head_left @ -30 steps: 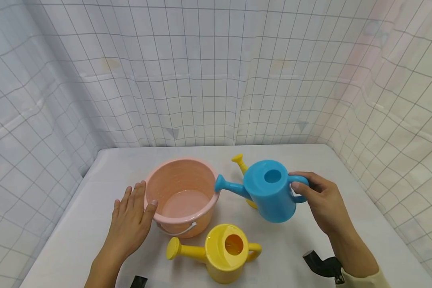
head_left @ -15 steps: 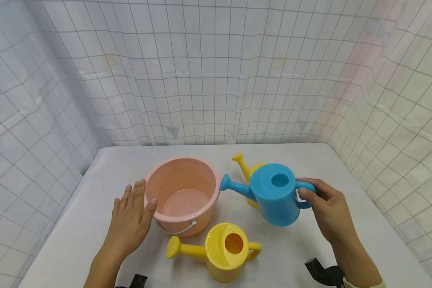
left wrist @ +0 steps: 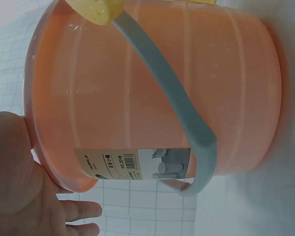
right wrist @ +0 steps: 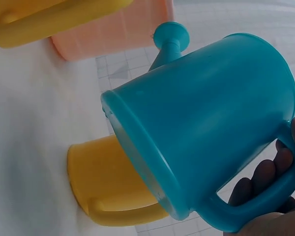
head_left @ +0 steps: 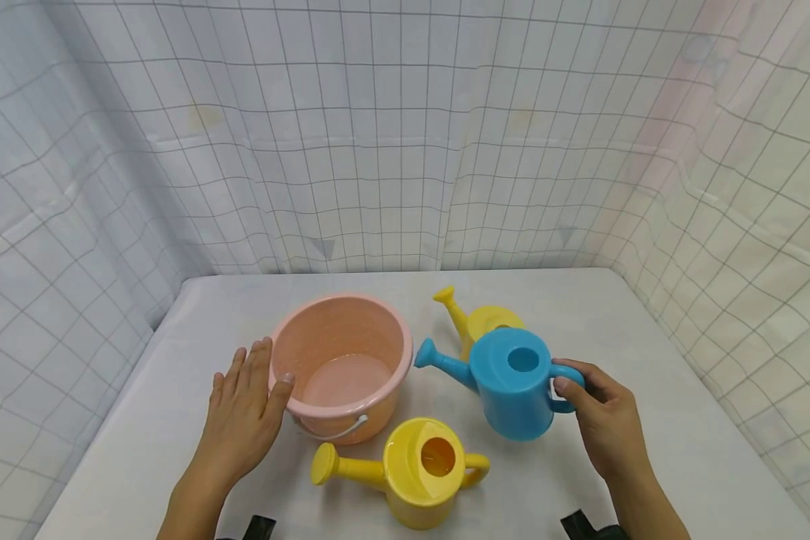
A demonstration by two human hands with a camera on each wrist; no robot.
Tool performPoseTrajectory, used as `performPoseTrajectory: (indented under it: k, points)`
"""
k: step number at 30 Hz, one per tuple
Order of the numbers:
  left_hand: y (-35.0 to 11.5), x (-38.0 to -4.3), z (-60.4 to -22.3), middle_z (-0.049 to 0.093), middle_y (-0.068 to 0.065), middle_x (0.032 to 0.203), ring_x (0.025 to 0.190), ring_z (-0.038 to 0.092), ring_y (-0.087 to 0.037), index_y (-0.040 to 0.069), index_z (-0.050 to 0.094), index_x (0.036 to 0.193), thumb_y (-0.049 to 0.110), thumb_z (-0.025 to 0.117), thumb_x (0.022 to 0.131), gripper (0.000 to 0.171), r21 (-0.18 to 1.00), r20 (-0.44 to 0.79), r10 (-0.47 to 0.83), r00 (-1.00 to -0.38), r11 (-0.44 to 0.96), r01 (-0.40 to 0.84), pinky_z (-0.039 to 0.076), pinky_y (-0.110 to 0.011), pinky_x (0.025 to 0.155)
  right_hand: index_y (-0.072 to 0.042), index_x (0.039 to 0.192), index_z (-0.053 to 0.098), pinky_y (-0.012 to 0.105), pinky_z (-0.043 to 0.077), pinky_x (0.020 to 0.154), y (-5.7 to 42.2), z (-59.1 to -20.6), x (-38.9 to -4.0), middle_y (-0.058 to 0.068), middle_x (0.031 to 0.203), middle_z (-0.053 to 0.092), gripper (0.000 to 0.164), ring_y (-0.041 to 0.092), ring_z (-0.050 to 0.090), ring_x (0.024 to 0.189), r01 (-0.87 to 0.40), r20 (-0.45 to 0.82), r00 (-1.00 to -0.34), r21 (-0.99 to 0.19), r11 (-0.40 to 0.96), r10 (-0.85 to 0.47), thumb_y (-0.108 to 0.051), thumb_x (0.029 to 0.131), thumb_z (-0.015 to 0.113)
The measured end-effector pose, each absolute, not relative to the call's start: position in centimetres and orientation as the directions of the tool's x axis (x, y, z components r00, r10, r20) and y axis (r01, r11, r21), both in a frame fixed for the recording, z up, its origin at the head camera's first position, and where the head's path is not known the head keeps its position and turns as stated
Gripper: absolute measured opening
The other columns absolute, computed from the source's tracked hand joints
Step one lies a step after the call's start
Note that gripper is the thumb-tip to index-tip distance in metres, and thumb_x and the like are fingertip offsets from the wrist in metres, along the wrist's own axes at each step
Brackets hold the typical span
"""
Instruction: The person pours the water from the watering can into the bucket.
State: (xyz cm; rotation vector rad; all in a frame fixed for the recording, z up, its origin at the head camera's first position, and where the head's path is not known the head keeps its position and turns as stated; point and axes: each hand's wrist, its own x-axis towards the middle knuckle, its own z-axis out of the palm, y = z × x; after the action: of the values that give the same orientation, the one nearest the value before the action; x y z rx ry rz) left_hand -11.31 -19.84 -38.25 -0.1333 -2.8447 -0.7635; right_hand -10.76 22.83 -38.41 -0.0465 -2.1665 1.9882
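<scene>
My right hand (head_left: 607,431) grips the handle of a blue watering can (head_left: 509,401). In the right wrist view the blue can's (right wrist: 201,113) base hangs above the table, its spout pointing toward the bucket. My left hand (head_left: 239,420) lies with straight fingers against the left rim of a pink bucket (head_left: 378,416); the left wrist view has the bucket's (left wrist: 152,98) rim between thumb and fingers. A little liquid seems to lie in the bucket. In front stands a yellow watering can (head_left: 415,487) with liquid visible in its opening.
Behind the blue can, a second yellow watering can (head_left: 489,319) is partly hidden. The bucket's light handle (left wrist: 172,93) hangs down its side. White table (head_left: 243,300) edges meet gridded curtains (head_left: 405,150) at the back and both sides.
My right hand has brought the blue watering can from the bucket's rim a little right, then down and nearer. More of the rear yellow can shows. My left hand has barely moved.
</scene>
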Motion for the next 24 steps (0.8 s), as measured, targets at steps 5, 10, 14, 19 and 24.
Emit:
performPoseTrajectory:
  k: [5, 10, 14, 19, 24]
  points:
    - [-19.8, -11.3, -38.3, 0.015, -0.023, 0.157, 0.146, 0.003, -0.042, 0.011, 0.006, 0.153, 0.045, 0.029, 0.101, 0.066, 0.49, 0.207, 0.034, -0.978, 0.862, 0.133, -0.002, -0.067, 0.111, 0.007, 0.122, 0.056, 0.018, 0.049, 0.088, 22.6, -39.4, -10.6, -0.006, 0.104, 0.066, 0.036, 0.012, 0.059, 0.104, -0.126, 0.131, -0.977, -0.991, 0.043, 0.166, -0.012, 0.092, 0.061]
    - [-19.9, -11.3, -38.3, 0.015, -0.022, 0.157, 0.146, 0.003, -0.041, 0.012, 0.005, 0.153, 0.046, 0.029, 0.101, 0.066, 0.49, 0.204, 0.036, -0.978, 0.861, 0.134, -0.001, -0.068, 0.11, 0.007, 0.121, 0.057, 0.02, 0.05, 0.086, 22.3, -40.3, -10.4, -0.004, 0.099, 0.064, 0.035, 0.013, 0.056, 0.094, -0.089, 0.09, -0.972, -0.996, 0.014, 0.217, -0.013, 0.092, 0.061]
    - [-19.9, -11.3, -38.3, 0.014, -0.022, 0.157, 0.147, 0.002, -0.04, 0.013, 0.004, 0.153, 0.046, 0.029, 0.101, 0.066, 0.497, 0.2, 0.037, -0.979, 0.858, 0.134, -0.002, -0.067, 0.111, 0.008, 0.121, 0.057, 0.022, 0.05, 0.086, 22.2, -41.0, -10.5, -0.004, 0.1, 0.064, 0.036, 0.015, 0.055, 0.094, -0.074, 0.07, -0.963, -0.997, -0.003, 0.261, -0.013, 0.092, 0.061]
    - [-19.9, -11.3, -38.3, 0.014, -0.022, 0.157, 0.146, 0.003, -0.041, 0.014, 0.004, 0.153, 0.046, 0.029, 0.101, 0.067, 0.493, 0.199, 0.035, -0.979, 0.86, 0.131, -0.001, -0.067, 0.111, 0.007, 0.121, 0.057, 0.021, 0.049, 0.085, 21.9, -41.7, -10.3, -0.004, 0.102, 0.065, 0.036, 0.015, 0.054, 0.095, -0.073, 0.064, -0.959, -0.997, -0.022, 0.277, -0.013, 0.092, 0.061]
    - [-19.9, -11.3, -38.3, 0.016, -0.022, 0.156, 0.146, 0.004, -0.042, 0.013, 0.004, 0.153, 0.046, 0.029, 0.101, 0.067, 0.49, 0.205, 0.035, -0.978, 0.861, 0.134, 0.0, -0.068, 0.11, 0.008, 0.12, 0.056, 0.021, 0.049, 0.086, 21.7, -42.2, -10.2, -0.004, 0.102, 0.065, 0.035, 0.014, 0.055, 0.096, -0.09, 0.075, -0.962, -0.995, -0.047, 0.262, -0.011, 0.092, 0.061]
